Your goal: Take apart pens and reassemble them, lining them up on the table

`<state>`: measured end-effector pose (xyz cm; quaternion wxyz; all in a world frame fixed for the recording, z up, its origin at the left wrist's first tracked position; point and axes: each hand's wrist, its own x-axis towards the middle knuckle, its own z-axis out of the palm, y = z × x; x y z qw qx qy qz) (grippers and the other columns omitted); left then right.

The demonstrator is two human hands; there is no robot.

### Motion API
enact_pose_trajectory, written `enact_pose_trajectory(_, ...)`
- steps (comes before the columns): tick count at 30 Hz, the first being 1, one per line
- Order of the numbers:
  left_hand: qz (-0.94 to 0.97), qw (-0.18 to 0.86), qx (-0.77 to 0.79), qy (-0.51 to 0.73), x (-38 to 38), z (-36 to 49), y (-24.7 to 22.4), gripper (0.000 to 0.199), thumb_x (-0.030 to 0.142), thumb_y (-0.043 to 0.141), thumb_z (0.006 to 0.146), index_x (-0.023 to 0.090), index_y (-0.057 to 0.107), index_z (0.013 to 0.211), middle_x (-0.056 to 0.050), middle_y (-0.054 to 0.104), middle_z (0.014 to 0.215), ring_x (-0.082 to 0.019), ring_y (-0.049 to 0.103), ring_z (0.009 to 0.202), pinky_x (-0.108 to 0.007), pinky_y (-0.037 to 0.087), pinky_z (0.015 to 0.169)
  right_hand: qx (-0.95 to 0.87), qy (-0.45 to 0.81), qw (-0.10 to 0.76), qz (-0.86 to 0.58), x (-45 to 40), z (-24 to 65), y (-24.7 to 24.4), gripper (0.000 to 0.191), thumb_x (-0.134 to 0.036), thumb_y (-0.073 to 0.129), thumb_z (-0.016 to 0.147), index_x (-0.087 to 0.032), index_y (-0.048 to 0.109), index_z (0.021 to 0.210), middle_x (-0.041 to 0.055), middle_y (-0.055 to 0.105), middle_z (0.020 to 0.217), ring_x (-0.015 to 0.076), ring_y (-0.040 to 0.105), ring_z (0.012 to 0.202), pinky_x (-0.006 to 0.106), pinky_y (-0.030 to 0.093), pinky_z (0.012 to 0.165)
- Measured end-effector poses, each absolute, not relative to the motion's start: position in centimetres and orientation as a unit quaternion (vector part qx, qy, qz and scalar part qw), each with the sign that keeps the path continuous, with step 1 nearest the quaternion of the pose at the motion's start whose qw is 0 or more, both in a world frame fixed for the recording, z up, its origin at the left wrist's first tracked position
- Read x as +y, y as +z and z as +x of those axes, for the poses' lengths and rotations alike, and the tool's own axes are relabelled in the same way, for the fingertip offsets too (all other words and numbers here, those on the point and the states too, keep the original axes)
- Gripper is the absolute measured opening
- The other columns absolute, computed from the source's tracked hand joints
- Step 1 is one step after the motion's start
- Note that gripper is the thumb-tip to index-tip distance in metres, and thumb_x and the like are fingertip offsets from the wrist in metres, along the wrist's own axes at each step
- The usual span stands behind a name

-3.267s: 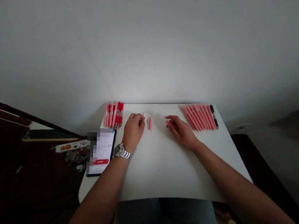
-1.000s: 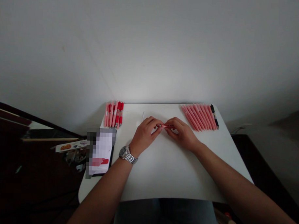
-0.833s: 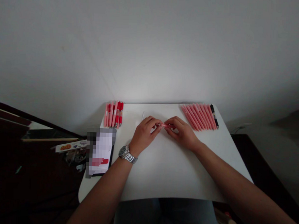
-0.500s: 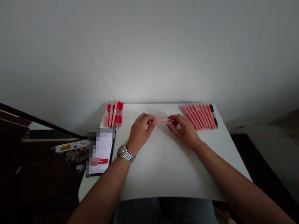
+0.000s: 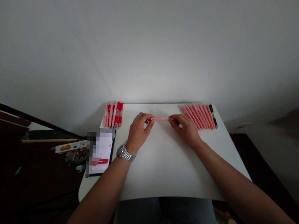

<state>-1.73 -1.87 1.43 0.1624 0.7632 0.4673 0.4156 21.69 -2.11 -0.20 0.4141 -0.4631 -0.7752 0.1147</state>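
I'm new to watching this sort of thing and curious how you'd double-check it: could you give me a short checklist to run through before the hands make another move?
1. Left hand pinches one end of the pink pen: ok.
2. Right hand has the other end: ok.
3. Held pen is apart from the red and pink pens on the left: ok.
4. Row of pink pens on the right is all one colour: not ok, a black pen lies at its outer end.
5. Both tips of the held pen are properly fitted: cannot tell, fingers cover them.
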Motion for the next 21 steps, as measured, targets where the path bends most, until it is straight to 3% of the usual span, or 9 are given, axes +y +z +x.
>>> enact_pose_trajectory(12, 0.771, 0.149, 0.472, 0.401, -1.77, -1.68, 1.56, 0.011, 0.024, 0.057, 0.099, 0.021, 0.065, 0.107, -0.004, 0.064, 0.098, -0.016, 0.062, 0.088, -0.032, 0.053, 0.084, -0.786, 0.101, 0.405, -0.457, -2.12, 21.88, 0.0, 0.015, -0.029, 0.053, 0.102, -0.022, 0.066, 0.107, 0.0061, 0.065, 0.096, 0.0155, 0.064, 0.075, 0.029, 0.055, 0.069)
enact_pose_trajectory(21, 0.785, 0.086, 0.489, 0.371, -1.87, -1.8, 1.55, 0.017, 0.023, 0.063, 0.096, 0.022, 0.067, 0.112, -0.005, 0.064, 0.106, -0.022, 0.059, 0.103, -0.039, 0.049, 0.096, -0.792, 0.097, 0.393, -0.457, -2.29, 21.97, 0.46, 0.017, -0.028, 0.051, 0.104, -0.021, 0.065, 0.107, 0.0077, 0.065, 0.097, 0.0166, 0.063, 0.077, 0.031, 0.054, 0.07)
